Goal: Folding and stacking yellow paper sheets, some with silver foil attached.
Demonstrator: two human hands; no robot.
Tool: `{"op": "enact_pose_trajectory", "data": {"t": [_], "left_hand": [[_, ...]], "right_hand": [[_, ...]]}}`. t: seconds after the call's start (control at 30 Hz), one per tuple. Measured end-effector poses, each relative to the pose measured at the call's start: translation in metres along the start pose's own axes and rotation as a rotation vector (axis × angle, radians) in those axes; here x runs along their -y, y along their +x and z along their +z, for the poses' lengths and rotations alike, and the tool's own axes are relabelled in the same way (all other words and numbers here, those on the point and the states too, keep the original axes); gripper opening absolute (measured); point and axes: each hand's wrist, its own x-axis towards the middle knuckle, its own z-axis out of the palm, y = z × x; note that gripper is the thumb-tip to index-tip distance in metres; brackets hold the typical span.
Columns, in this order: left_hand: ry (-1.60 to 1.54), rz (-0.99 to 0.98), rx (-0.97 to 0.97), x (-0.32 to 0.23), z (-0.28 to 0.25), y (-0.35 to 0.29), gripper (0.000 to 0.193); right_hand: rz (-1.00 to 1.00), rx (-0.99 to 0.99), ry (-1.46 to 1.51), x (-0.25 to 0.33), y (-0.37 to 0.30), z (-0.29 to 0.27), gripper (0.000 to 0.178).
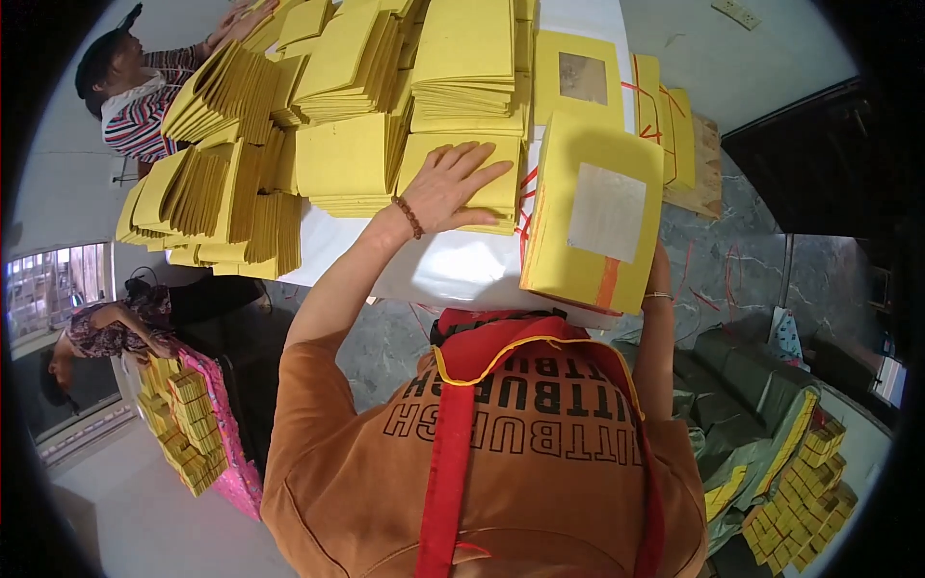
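My left hand (449, 191), with a beaded bracelet at the wrist, lies palm down on a stack of folded yellow paper (506, 204). Its fingers are spread out. To the right of it, at the table's edge, is a thick yellow paper bundle (561, 217) with a silvery rectangle on its face and an orange strip along the near part. My right hand (659, 277) is at this bundle's right side; the bundle hides its fingers, so their grip cannot be seen. Red string (526, 207) shows between the stack and the bundle.
Many folded yellow stacks (347, 159) cover the white table (405, 265). Tied bundles (679, 135) lie beyond its right edge. A person in striped sleeves (145, 125) works at the far left. Another person (111, 328) is by a pink-covered pile (226, 424). Yellow bundles (800, 491) stand lower right.
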Motion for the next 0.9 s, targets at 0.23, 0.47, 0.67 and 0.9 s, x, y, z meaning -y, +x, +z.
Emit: {"op": "enact_pose_trajectory", "data": {"t": [0.23, 0.47, 0.67, 0.9], "left_hand": [[-0.143, -0.016, -0.271, -0.03, -0.013, 0.002, 0.039], [-0.244, -0.131, -0.388, -0.047, -0.004, -0.011, 0.031], [-0.031, -0.424, -0.296, -0.024, 0.016, -0.014, 0.036], [0.077, -0.367, -0.051, -0.005, 0.052, -0.023, 0.054]], "right_hand": [[-0.024, 0.012, 0.039, 0.013, -0.008, 0.005, 0.042], [-0.076, 0.039, 0.01, -0.001, 0.002, -0.02, 0.048], [-0.034, -0.008, -0.014, 0.008, -0.004, -0.011, 0.048], [-0.043, -0.032, 0.015, 0.009, -0.01, -0.003, 0.044]]}}
